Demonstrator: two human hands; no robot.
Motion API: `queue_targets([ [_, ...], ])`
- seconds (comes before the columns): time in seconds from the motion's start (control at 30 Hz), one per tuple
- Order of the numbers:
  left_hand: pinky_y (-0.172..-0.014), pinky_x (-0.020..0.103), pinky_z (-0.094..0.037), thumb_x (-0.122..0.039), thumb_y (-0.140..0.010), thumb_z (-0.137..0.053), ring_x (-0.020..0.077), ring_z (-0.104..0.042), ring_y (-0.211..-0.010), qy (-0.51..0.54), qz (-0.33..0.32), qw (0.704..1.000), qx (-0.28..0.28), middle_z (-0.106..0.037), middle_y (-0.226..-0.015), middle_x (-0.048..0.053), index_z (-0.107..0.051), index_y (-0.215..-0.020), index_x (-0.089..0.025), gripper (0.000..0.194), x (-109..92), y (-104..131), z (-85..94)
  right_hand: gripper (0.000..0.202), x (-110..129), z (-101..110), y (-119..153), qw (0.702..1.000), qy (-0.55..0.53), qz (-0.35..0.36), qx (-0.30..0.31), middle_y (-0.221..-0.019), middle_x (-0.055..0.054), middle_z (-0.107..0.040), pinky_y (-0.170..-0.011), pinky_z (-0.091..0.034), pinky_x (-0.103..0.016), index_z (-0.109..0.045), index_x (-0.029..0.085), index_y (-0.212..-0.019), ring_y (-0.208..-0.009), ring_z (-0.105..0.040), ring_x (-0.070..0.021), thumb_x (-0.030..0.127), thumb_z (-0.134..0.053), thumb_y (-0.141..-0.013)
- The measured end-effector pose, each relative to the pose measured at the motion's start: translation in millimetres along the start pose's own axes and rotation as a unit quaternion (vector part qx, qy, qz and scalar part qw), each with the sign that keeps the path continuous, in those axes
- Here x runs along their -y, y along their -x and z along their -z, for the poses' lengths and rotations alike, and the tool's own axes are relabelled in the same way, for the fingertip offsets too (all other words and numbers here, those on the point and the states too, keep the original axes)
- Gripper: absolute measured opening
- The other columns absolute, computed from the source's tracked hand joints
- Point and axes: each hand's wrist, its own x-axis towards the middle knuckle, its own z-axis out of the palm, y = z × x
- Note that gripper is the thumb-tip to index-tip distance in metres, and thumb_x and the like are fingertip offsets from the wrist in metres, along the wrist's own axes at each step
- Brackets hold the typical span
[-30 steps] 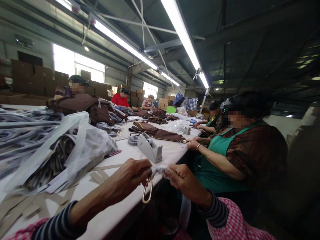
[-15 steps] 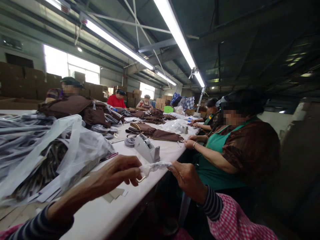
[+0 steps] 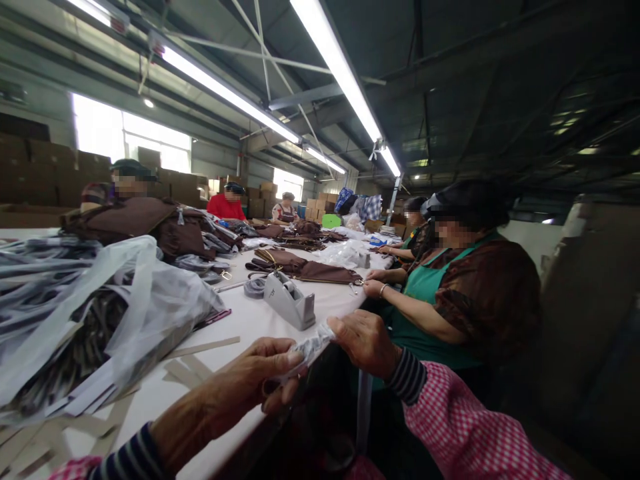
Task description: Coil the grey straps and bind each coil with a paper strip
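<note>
Between my two hands a short strip wrapped in thin whitish film [image 3: 314, 343] is held above the table's edge. My left hand [image 3: 280, 367] pinches its near end between thumb and fingers. The far end is gripped by my right hand [image 3: 364, 340], fingers closed on it. What lies inside the wrapping cannot be made out. Just beyond, a grey tape dispenser [image 3: 290, 300] stands on the white table [image 3: 237, 337], beside a coiled grey strap [image 3: 255, 287].
At the left, a translucent plastic bag [image 3: 165, 293] spills dark straps, with grey strips [image 3: 187, 370] near it. Brown fabric bags [image 3: 327, 270] lie farther back. A co-worker in a green apron [image 3: 425, 297] sits close on the right; others work around the table.
My left hand has shifted its hold, now with the thumb on top of the wrapped strip. The metal loop seen at its end is now hidden. The view has turned slightly right.
</note>
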Motion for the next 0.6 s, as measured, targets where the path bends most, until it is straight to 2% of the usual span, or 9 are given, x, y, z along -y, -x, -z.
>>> queue_targets([
  [0.13,-0.042,0.020,-0.018,-0.043,-0.096,-0.067,0.0040,-0.035,-0.036,0.007,-0.010,1.000,0.006,-0.054,-0.048,-0.003,-0.071,-0.092,-0.012,0.032,-2.8,4.6,-7.6,0.026,0.5,-2.2,-1.7,0.998,-0.034,-0.040,-0.021,-0.072,-0.006,-0.069,-0.061,-0.044,-0.031,-0.062,0.011,-0.115,-0.061,-0.064,-0.0184,0.025,-0.041,-0.110],
  [0.3,-0.041,0.018,-0.028,-0.047,-0.095,-0.067,0.0107,-0.055,-0.039,0.044,0.001,0.999,-0.010,-0.067,-0.056,0.003,-0.069,-0.110,-0.015,0.035,-0.4,6.8,-18.7,0.028,15.1,-6.3,-9.4,0.985,-0.106,-0.124,-0.064,-0.077,-0.007,-0.073,-0.064,-0.049,-0.030,-0.065,0.013,-0.112,-0.066,-0.069,-0.0188,0.029,-0.042,-0.110],
  [0.43,-0.042,0.019,-0.040,-0.046,-0.079,-0.080,0.0160,-0.066,-0.049,0.083,-0.008,0.997,-0.002,-0.075,-0.071,0.011,-0.068,-0.095,-0.015,0.037,2.9,-1.8,-19.6,0.030,23.9,-14.5,-11.4,0.972,-0.139,-0.160,-0.097,-0.077,-0.008,-0.073,-0.063,-0.049,-0.029,-0.066,0.015,-0.112,-0.064,-0.068,-0.0186,0.029,-0.040,-0.111],
  [0.5,-0.040,0.018,-0.037,-0.045,-0.073,-0.084,0.0120,-0.060,-0.046,0.089,-0.023,0.996,-0.010,-0.072,-0.072,0.010,-0.068,-0.084,-0.013,0.037,1.7,-4.5,-17.7,0.028,26.1,-18.5,-11.8,0.968,-0.148,-0.172,-0.102,-0.079,-0.008,-0.074,-0.063,-0.048,-0.029,-0.066,0.015,-0.112,-0.064,-0.068,-0.0188,0.028,-0.041,-0.110],
  [0.6,-0.036,0.017,-0.020,-0.053,-0.080,-0.077,0.0038,-0.035,-0.037,0.070,-0.034,0.995,-0.065,-0.054,-0.054,-0.002,-0.068,-0.083,-0.012,0.042,-4.9,-2.4,-15.6,0.024,27.1,-21.3,-13.7,0.970,-0.147,-0.164,-0.105,-0.079,-0.008,-0.073,-0.063,-0.048,-0.029,-0.066,0.014,-0.112,-0.064,-0.068,-0.0193,0.026,-0.044,-0.109],
])
